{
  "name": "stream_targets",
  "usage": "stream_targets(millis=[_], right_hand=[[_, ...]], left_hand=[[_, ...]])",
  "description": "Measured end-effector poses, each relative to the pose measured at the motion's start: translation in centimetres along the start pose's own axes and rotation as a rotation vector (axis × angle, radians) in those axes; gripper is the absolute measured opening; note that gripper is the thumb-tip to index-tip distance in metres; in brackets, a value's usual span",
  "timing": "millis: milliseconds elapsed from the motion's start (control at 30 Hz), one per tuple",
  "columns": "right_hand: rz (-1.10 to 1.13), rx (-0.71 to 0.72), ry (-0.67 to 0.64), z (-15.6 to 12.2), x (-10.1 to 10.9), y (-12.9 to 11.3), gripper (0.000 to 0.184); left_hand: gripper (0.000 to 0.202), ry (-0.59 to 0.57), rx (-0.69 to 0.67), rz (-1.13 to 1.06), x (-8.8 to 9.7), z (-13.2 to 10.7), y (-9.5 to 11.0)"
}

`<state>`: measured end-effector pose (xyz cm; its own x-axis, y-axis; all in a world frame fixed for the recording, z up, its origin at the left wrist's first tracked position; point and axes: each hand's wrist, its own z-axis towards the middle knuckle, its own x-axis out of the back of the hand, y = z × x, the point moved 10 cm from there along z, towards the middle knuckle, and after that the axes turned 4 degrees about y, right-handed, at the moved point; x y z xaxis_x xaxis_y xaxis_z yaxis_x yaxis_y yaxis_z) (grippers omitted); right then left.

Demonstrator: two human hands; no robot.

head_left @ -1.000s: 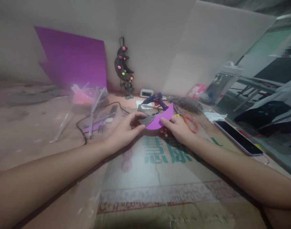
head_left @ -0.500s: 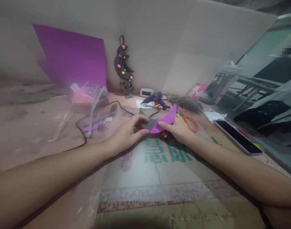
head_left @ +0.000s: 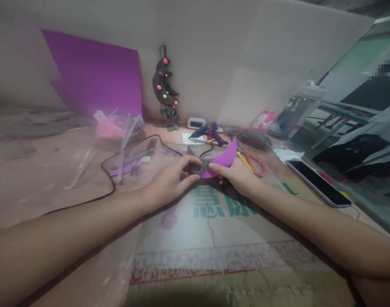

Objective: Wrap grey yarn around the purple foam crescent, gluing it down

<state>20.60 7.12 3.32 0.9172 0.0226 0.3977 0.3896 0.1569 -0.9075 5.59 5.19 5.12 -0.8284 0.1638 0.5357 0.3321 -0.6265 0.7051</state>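
Clamping crescent (head_left: pixel 226 156) in left hand (head_left: pixel 169 181) and right hand (head_left: pixel 238 177): yarn (head_left: pixel 199 167) wound under left fingers (head_left: pixel 190 160), bare beyond right fingers (head_left: pixel 216 169).

A single head-worn camera looks forward and down across the cardboard-covered worktop (head_left: pixel 214 256) toward the back wall (head_left: pixel 214 64) in the upper frame. It sits close. Both forearms enter from the lower corners, and the left hand (head_left: pixel 169 181) and right hand (head_left: pixel 238 177) meet just above frame centre.
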Motion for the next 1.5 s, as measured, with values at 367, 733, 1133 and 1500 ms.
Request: stream_targets(millis=[367,733,1133,1500], right_hand=[[-0.100,0.007,0.025,-0.2,0.1,-0.3,0.038],[-0.105,0.069,-0.083,-0.3,-1.2,-0.3,0.032],[-0.141,0.044,-0.155,-0.9,-2.2,-0.1,0.031],[-0.190,0.136,-0.196,-1.5,-2.9,-1.7,0.029]], left_hand=[[0.031,0.036,0.046,-0.079,0.1,0.0,-0.8],[0.035,0.054,0.017,0.036,0.5,0.1,-0.5],[0.025,0.151,-0.025,0.085,1.5,0.2,-0.4],[0.025,0.251,-0.124,0.101,2.4,0.0,0.5]])
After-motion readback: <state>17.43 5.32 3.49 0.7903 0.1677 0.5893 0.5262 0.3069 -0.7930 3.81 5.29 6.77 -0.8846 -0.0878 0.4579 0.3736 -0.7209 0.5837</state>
